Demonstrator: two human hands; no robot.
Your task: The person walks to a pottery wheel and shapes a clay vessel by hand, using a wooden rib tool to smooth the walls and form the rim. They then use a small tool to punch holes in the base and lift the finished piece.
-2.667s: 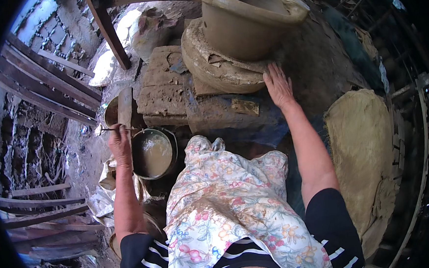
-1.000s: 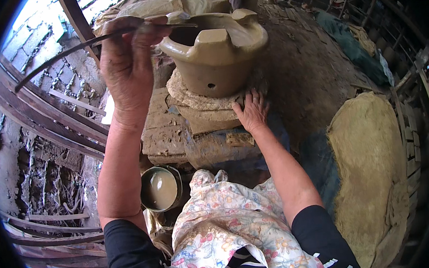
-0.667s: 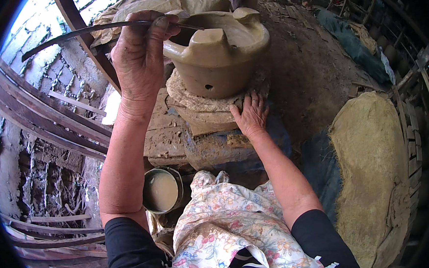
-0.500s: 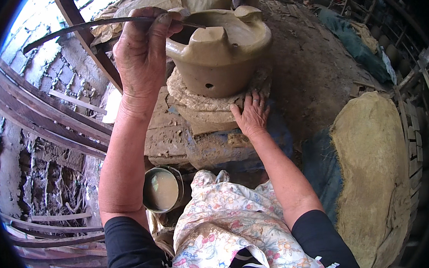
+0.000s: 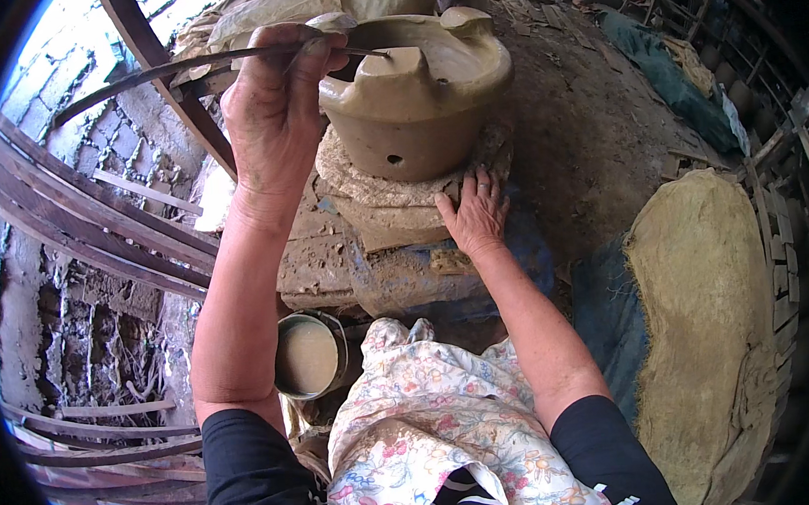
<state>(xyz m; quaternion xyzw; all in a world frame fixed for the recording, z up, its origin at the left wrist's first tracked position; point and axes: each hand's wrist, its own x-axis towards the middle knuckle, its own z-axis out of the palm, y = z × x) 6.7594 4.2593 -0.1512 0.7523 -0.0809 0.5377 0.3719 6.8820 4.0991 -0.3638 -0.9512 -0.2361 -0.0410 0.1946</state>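
Observation:
A wet clay stove (image 5: 407, 137), round and open-topped with raised lugs on its rim and a small hole low in its wall, stands upright on a rough clay-covered slab (image 5: 354, 186). My left hand (image 5: 275, 112) is closed in a pinch on a thin, dark, curved stick (image 5: 153, 73). The stick's short end reaches over the top of the near lug (image 5: 396, 66), at or just above its surface. My right hand (image 5: 476, 213) holds nothing; it lies with fingers spread on the slab's near right edge, just below the pot wall.
A bucket of muddy water (image 5: 309, 355) stands near my left side. Wooden poles (image 5: 96, 211) run along the left. At the right lie a tan sack (image 5: 701, 327) and dark blue cloth (image 5: 603, 324). Plastic sheeting (image 5: 270, 15) is heaped behind the stove.
My left hand has shifted slightly right and down with the stick, whose short end now lies over the near lug. My right hand stays nearly in place.

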